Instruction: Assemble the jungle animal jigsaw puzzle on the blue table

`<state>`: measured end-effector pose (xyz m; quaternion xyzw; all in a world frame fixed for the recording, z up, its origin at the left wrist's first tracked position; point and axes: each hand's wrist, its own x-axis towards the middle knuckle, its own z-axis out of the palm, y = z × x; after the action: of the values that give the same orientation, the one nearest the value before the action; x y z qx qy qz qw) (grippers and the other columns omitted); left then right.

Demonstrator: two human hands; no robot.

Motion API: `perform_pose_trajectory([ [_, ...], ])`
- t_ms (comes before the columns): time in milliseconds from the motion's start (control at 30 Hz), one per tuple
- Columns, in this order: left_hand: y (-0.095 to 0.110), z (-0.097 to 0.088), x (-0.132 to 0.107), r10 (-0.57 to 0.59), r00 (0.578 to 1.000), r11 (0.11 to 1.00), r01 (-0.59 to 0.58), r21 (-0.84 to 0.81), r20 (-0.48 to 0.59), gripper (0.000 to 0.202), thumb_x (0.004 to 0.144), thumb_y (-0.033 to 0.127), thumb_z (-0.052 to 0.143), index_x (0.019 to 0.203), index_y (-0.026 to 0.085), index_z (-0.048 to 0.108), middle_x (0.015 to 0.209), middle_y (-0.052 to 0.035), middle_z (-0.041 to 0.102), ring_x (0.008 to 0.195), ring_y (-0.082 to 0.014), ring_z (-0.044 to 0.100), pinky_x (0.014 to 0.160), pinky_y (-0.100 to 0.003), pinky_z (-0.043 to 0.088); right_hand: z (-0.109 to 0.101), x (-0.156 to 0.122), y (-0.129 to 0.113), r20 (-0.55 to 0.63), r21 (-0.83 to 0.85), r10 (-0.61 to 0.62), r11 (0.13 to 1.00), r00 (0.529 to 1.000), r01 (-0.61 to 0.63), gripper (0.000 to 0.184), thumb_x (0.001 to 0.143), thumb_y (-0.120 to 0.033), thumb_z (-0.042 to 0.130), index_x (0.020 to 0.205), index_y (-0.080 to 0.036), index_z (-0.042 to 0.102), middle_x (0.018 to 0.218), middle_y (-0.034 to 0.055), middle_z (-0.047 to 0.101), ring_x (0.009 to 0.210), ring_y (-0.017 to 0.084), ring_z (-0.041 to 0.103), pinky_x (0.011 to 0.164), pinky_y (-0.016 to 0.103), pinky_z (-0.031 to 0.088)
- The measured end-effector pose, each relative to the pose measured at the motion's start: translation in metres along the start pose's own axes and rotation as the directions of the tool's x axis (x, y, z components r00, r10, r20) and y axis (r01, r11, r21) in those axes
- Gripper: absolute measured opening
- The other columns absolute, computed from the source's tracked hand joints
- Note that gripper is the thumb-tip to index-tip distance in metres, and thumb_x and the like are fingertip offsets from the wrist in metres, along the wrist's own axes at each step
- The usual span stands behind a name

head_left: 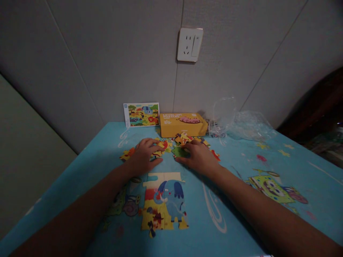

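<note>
Grey panelled wall (107, 64) behind, with a white wall socket (189, 44) at upper centre. Light is dim. Head view, the only one: the lower frame is filled by the tabletop (268, 228), which is covered in blue cartoon-print cloth.

Back edge, left to right: a reference picture card (141, 114) leaning on the wall, a yellow puzzle box (183, 124) just beside it, and a crumpled clear plastic bag (241, 123) right of the box.

In front of the box, at frame centre, lie scattered loose puzzle pieces (167, 144). Both hands rest on this scatter, palms down.

- Left hand (144, 155): fingers spread, lying flat over yellow-red pieces. Nothing seen pinched or lifted.
- Right hand (199, 155): fingers half curled, tips touching a green piece (179, 151) that lies between the two hands. Gripped or only pressed: cannot tell, the underside is hidden.

The assembled section (166, 201), showing a blue elephant, lies flat at lower centre between the forearms, below both hands in the frame. Its long axis runs top to bottom of the frame.

The green piece sits just above the section's top edge, apart from it. The right hand is on it, and the left thumb is near its left side.
</note>
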<state>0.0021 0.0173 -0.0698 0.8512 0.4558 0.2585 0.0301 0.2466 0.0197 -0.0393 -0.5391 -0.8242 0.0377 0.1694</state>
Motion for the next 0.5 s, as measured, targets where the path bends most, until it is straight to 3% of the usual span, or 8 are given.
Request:
perform_pose_trajectory([
  [100, 0.001, 0.0, 0.001, 0.003, 1.0, 1.0, -0.003, 0.006, -0.007, 0.03, 0.08, 0.028, 0.07, 0.109, 0.022, 0.069, 0.127, -0.01, 0.06, 0.121, -0.0308, 0.047, 0.106, -0.051, 0.038, 0.0, 0.001, 0.0, 0.033, 0.063, -0.001, 0.998, 0.999, -0.002, 0.043, 0.079, -0.047, 0.069, 0.105, -0.013, 0.071, 0.101, 0.0172, 0.067, 0.087, 0.026, 0.064, 0.077, 0.039, 0.048],
  [267, 0.008, 0.0, 0.002, 0.046, 0.998, 0.998, -0.044, -0.052, 0.03, 0.056, 0.079, 0.03, 0.074, 0.132, 0.023, 0.057, 0.136, -0.0087, 0.059, 0.128, -0.0325, 0.041, 0.109, -0.053, 0.034, 0.007, 0.001, -0.004, 0.025, 0.258, -0.042, 0.966, 0.999, 0.034, 0.048, 0.068, -0.038, 0.076, 0.106, -0.012, 0.062, 0.101, 0.0141, 0.065, 0.088, 0.025, 0.061, 0.077, 0.037, 0.048],
  [367, 0.012, -0.002, 0.002, 0.09, 0.995, 0.991, -0.084, -0.107, 0.051, 0.064, 0.079, 0.036, 0.076, 0.137, 0.022, 0.052, 0.134, -0.0102, 0.06, 0.129, -0.0327, 0.04, 0.108, -0.053, 0.035, 0.007, -0.001, -0.008, -0.026, 0.3, -0.157, 0.941, 0.987, 0.158, 0.043, 0.068, -0.03, 0.074, 0.103, -0.014, 0.057, 0.101, 0.0121, 0.062, 0.092, 0.025, 0.058, 0.076, 0.036, 0.047],
  [500, 0.016, -0.007, 0.005, 0.163, 0.986, 0.977, -0.159, -0.14, 0.018, 0.056, 0.077, 0.035, 0.078, 0.128, 0.019, 0.061, 0.115, -0.0106, 0.065, 0.115, -0.0283, 0.05, 0.102, -0.046, 0.04, 0.005, -0.002, -0.008, -0.112, 0.364, -0.339, 0.861, 0.934, 0.356, 0.038, 0.075, -0.028, 0.07, 0.108, -0.017, 0.054, 0.109, 0.0119, 0.058, 0.099, 0.024, 0.055, 0.078, 0.035, 0.046],
])
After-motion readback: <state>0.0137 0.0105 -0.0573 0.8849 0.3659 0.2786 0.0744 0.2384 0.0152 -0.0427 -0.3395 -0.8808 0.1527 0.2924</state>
